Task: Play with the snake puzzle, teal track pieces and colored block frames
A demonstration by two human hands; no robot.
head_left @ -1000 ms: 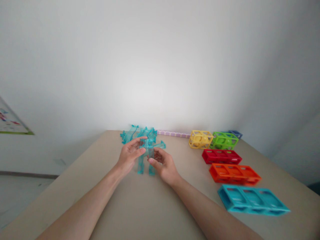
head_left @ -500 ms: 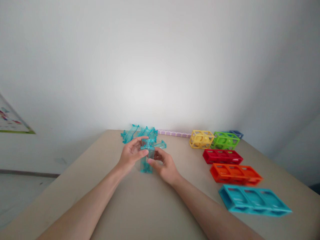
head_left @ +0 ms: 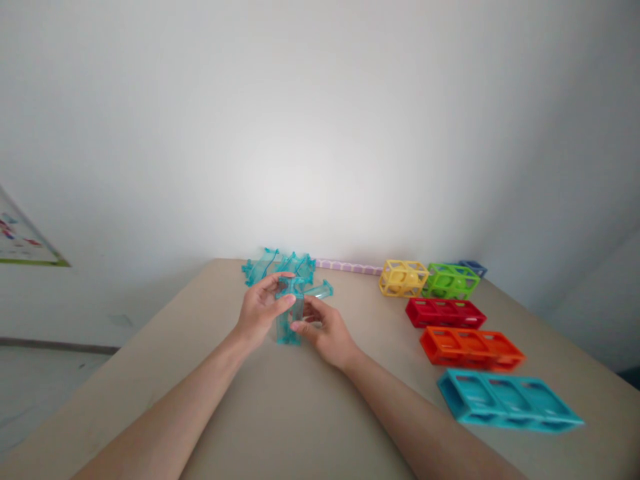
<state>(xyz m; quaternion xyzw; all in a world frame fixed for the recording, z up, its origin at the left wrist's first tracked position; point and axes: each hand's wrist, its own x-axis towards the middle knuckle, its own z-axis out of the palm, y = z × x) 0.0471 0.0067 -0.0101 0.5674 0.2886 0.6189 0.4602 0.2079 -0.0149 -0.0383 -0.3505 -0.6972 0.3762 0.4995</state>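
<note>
A translucent teal plastic toy block (head_left: 289, 335) stands upright on the table, its hollow frame partly covered by fingers. My left hand (head_left: 256, 313) grips its upper part, thumb on the near face and fingers reaching over the far side. Lower on the right side, my right hand (head_left: 327, 330) holds the same block between thumb and fingers. Just behind lies a loose teal strip-shaped piece (head_left: 321, 291), its left end hidden behind the block. Farther back, a group of similar teal pieces (head_left: 263, 267) rests near the wall.
On the right of the table (head_left: 240, 427) are hollow frame blocks: yellow (head_left: 403, 279), green (head_left: 451, 281), dark blue (head_left: 473, 268), red (head_left: 445, 313), orange (head_left: 471, 349) and blue (head_left: 507, 401). A pale purple strip (head_left: 350, 267) runs along the white wall (head_left: 310, 133).
Both hands and the teal block have shifted slightly to the left. More of the loose teal strip behind shows now. The other blocks have stayed put.
</note>
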